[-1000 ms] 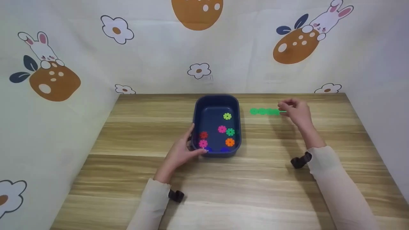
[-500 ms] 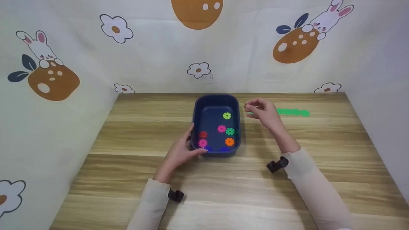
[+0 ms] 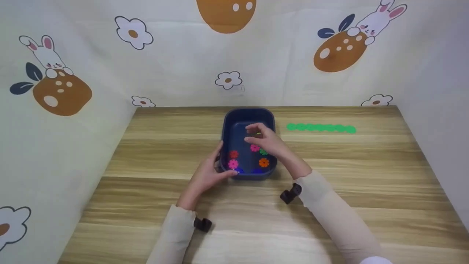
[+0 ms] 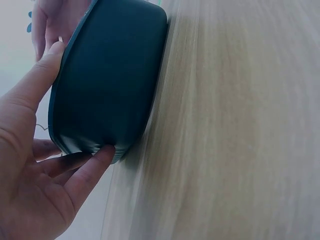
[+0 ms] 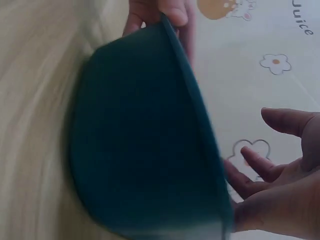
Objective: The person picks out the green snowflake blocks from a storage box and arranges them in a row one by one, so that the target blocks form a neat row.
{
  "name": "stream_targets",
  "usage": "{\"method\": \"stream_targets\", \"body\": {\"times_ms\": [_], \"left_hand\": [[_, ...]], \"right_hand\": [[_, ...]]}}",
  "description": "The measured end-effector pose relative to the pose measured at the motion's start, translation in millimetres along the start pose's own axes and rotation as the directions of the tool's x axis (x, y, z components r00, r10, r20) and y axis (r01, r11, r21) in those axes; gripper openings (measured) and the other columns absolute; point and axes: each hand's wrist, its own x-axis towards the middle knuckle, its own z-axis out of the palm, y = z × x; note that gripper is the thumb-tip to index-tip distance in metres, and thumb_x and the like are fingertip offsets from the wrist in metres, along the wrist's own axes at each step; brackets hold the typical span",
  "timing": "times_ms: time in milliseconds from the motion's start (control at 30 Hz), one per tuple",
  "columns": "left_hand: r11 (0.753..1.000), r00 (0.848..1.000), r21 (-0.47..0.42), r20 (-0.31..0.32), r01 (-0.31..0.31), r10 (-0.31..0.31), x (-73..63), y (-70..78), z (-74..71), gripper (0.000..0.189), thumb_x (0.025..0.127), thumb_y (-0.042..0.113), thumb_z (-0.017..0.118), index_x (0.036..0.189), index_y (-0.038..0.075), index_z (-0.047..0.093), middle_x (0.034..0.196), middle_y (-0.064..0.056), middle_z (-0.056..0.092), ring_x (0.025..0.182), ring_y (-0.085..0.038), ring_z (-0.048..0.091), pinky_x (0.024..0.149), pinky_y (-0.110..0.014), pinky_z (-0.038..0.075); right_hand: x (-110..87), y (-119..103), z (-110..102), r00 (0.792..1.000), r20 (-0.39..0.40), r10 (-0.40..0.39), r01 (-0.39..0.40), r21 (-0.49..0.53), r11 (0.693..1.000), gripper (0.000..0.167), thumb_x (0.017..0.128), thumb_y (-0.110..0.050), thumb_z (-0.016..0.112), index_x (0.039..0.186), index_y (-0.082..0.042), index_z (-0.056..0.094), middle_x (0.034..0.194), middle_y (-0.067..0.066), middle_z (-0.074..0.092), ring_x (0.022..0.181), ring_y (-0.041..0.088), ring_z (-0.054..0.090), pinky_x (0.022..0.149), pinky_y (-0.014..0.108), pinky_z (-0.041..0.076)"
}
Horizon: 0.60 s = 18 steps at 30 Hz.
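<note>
A dark blue plastic bin [image 3: 240, 137] stands upright on the table. My left hand [image 3: 208, 173] grips its near left corner, thumb on the rim and fingers against the outer wall. Over the bin's right side is my right hand [image 3: 270, 142], its thumb and fingers apart with nothing between them. Flower-shaped discs lie inside: red [image 3: 233, 154], pink [image 3: 233, 163], orange [image 3: 263, 162], another pink [image 3: 254, 147], and a green one [image 3: 263, 151] partly covered by the right hand. Only a sliver of a yellow-green disc shows beneath the fingers. Blue discs [image 3: 257, 170] sit by the near wall.
Right of the bin, several green flower-shaped discs [image 3: 320, 127] form a straight row along the table's back. The wooden table [image 3: 253, 216] meets a patterned cloth wall [image 3: 271, 55] behind and at the left. Each sleeve cuff carries a small black camera [image 3: 290, 193].
My right hand has moved left from the right end of the green row, across it, and over the bin. The row is now fully uncovered. My left hand and the bin have stayed put.
</note>
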Motion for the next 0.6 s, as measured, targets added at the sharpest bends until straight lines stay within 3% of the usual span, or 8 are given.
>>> {"method": "stream_targets", "body": {"times_ms": [167, 233, 400, 600], "left_hand": [[1.000, 1.000, 0.016, 0.003, 0.010, -0.010, 0.2, 0.0, 1.5, 0.106, 0.078, 0.038, 0.085, 0.160, 0.021, 0.021, 0.164, -0.013, 0.029, 0.142, -0.036, 0.045, 0.117, -0.052, 0.037], [1.000, 1.000, 0.020, 0.006, 0.012, -0.012, -0.2, -0.1, 1.7, 0.106, 0.078, 0.040, 0.085, 0.160, 0.022, 0.021, 0.164, -0.013, 0.029, 0.142, -0.036, 0.044, 0.117, -0.052, 0.037], [1.000, 1.000, 0.007, 0.004, 0.013, -0.013, -1.1, 0.2, 0.3, 0.106, 0.077, 0.043, 0.085, 0.160, 0.023, 0.022, 0.164, -0.012, 0.030, 0.142, -0.036, 0.045, 0.117, -0.052, 0.038], [1.000, 1.000, 0.009, 0.002, 0.003, -0.003, -0.7, -1.3, -0.5, 0.105, 0.078, 0.041, 0.085, 0.160, 0.024, 0.022, 0.164, -0.011, 0.030, 0.143, -0.036, 0.043, 0.118, -0.052, 0.036]], "right_hand": [[8.9, 11, 16, 0.994, 0.006, 0.106, -0.105, -0.098, 0.990, 0.056, 0.097, -0.028, 0.063, 0.145, -0.005, 0.044, 0.148, 0.020, 0.049, 0.138, 0.034, 0.047, 0.115, 0.049, 0.040], [9.2, 15, 20, 0.994, 0.006, 0.111, -0.109, -0.154, 0.982, 0.057, 0.096, -0.027, 0.063, 0.145, -0.005, 0.043, 0.147, 0.021, 0.050, 0.135, 0.035, 0.049, 0.114, 0.049, 0.041], [7.3, 19, 27, 0.998, 0.038, 0.056, -0.042, -0.300, 0.953, 0.055, 0.090, -0.016, 0.070, 0.138, -0.002, 0.048, 0.133, 0.024, 0.054, 0.120, 0.036, 0.051, 0.107, 0.049, 0.043], [10.1, 24, 32, 0.974, 0.218, 0.054, 0.037, -0.393, 0.919, 0.043, 0.080, -0.001, 0.076, 0.121, 0.003, 0.062, 0.120, 0.021, 0.065, 0.110, 0.032, 0.065, 0.099, 0.041, 0.054]]}}
